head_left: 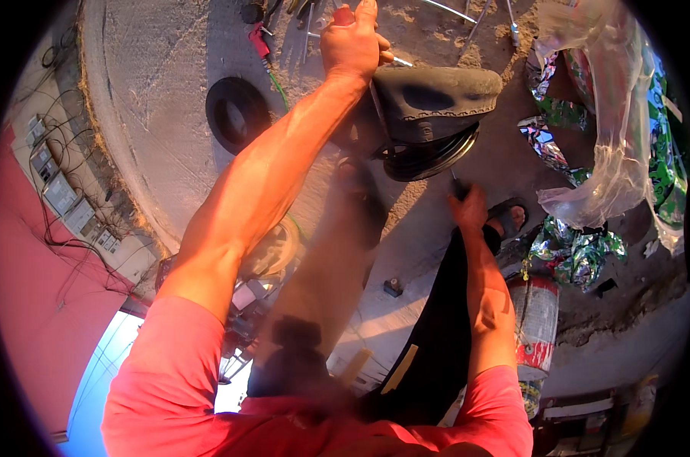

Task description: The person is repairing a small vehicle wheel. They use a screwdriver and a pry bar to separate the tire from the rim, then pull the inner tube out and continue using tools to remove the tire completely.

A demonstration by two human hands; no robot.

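A small wheel with a black tyre (436, 99) half pulled off its dark rim (429, 156) lies on the sandy ground ahead of me. My left hand (351, 42) reaches far forward to the tyre's left end, fingers closed around a red-tipped handle (343, 14). My right hand (468, 207) sits just below the rim, closed on a thin dark tool (456, 185) whose tip points up at the rim's edge. My sandalled foot (509, 218) is right beside that hand.
A second black tyre (236, 114) lies flat on the concrete at left. Hand tools (303, 30) are scattered at the top. A clear plastic bag (611, 145) and shiny green wrappers (577, 251) pile up on the right. A printed can (537, 320) stands near my right elbow.
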